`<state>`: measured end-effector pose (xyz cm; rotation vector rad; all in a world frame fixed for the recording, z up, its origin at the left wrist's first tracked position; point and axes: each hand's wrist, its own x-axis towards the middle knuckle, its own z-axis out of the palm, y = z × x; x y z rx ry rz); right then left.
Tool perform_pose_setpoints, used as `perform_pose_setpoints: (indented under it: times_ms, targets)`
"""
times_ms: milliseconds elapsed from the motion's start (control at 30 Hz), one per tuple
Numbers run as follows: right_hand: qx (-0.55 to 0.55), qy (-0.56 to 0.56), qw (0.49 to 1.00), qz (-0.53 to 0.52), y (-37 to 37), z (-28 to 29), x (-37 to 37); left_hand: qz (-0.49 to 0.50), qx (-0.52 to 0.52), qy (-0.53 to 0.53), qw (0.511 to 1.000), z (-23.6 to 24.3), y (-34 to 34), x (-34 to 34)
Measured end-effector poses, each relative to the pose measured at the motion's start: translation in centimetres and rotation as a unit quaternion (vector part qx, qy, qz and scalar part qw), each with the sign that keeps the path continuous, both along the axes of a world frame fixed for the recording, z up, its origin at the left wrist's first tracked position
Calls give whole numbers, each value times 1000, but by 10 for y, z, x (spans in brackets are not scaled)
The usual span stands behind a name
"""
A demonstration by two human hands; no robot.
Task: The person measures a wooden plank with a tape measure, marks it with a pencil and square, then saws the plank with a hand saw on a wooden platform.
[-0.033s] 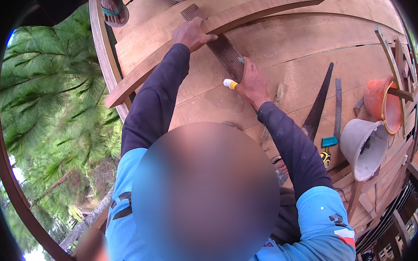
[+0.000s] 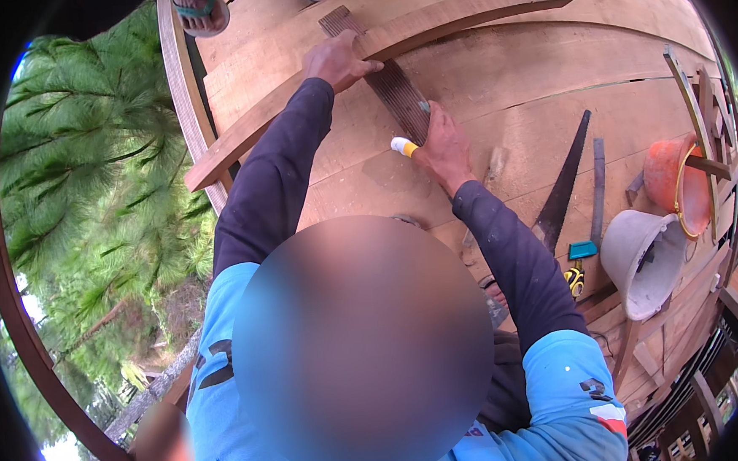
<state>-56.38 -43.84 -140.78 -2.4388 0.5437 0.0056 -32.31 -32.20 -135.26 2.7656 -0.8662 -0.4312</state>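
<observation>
Grooved board [image 2: 401, 97]: between the hands, its middle obstructed by the long beam [image 2: 474, 8] crossing over it
Left hand [image 2: 333, 62]: clamped across the beam at the crossing
Right hand [image 2: 445, 151]: gripping the board's near end, apart from the left
Right of right hand: handsaw [image 2: 567, 176], orange bucket [image 2: 663, 180], grey bucket [image 2: 623, 253]
Beyond left hand: sandalled foot [image 2: 200, 14]

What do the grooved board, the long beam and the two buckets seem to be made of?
The grooved board: probably dark brown wood, matte and ridged lengthwise, though a composite is possible. The long beam: reddish-brown wood, apparently unvarnished, given its dull faces. The grey bucket and orange bucket: likely plastic, with thin walls and dull, smudged surfaces.
</observation>
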Motion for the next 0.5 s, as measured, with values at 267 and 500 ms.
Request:
perform_pose_setpoints:
  times_ms: [267,500]
  targets:
    - [6,45,999,-24,29,3,9,-12,1,-23,1000,2,7,4]
    - [-15,-69,989,130,-32,11,-43,-33,-20,-18,999,-3,5,9]
